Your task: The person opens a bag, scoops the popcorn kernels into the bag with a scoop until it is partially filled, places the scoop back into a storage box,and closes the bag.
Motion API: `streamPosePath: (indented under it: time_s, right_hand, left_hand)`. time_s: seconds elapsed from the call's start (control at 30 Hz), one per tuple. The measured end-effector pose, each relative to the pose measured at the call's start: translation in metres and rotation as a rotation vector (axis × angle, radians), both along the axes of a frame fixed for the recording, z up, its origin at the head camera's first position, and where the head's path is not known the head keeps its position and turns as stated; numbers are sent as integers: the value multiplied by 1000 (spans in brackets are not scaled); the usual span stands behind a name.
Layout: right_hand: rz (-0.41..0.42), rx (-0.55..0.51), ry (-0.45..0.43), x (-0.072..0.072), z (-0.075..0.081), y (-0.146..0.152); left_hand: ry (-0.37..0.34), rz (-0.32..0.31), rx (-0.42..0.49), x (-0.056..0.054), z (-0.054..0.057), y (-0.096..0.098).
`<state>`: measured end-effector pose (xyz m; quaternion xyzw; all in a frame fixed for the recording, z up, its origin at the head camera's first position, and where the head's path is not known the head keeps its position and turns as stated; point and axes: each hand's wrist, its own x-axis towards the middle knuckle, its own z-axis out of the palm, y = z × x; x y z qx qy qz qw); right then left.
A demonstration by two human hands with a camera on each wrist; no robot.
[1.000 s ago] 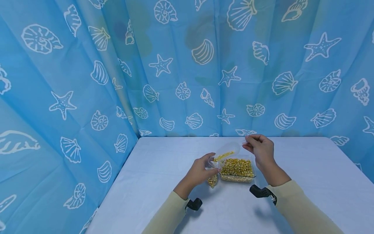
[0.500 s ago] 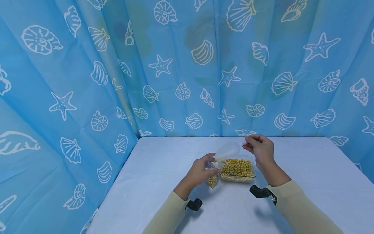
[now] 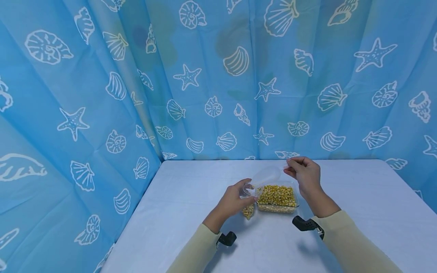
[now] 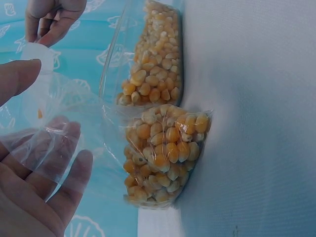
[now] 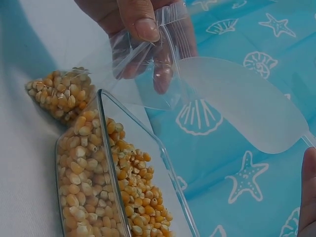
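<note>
Seashell curtain (image 3: 205,76) behind, pale blue table (image 3: 358,197) below. My left hand (image 3: 235,199) pinches the mouth of the clear bag (image 4: 163,153), thumb and fingers curled on the film; corn fills its bottom on the table. My right hand (image 3: 304,174) pinches the clear scoop (image 3: 266,175), tilted into the bag's mouth above the corn tub (image 3: 277,197).

Bright, even light (wide-angle edge warp)

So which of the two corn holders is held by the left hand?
The clear zip bag beside the rectangular clear container. The left hand pinches its open mouth; the container rests on the table, touched by no hand.
</note>
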<state>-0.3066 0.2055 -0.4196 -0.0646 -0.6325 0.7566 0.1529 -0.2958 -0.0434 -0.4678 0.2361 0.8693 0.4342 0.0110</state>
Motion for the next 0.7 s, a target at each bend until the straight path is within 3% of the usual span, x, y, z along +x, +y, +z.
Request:
streamPosePath:
  time_s: [0.5,0.7]
  right_hand:
    - [5,62,34,-1,-1,-2]
    - [-14,136,35,1,0,-4]
  left_hand:
    - [0,3,5,0,0,1]
    - [-2,6,2,0,0,1]
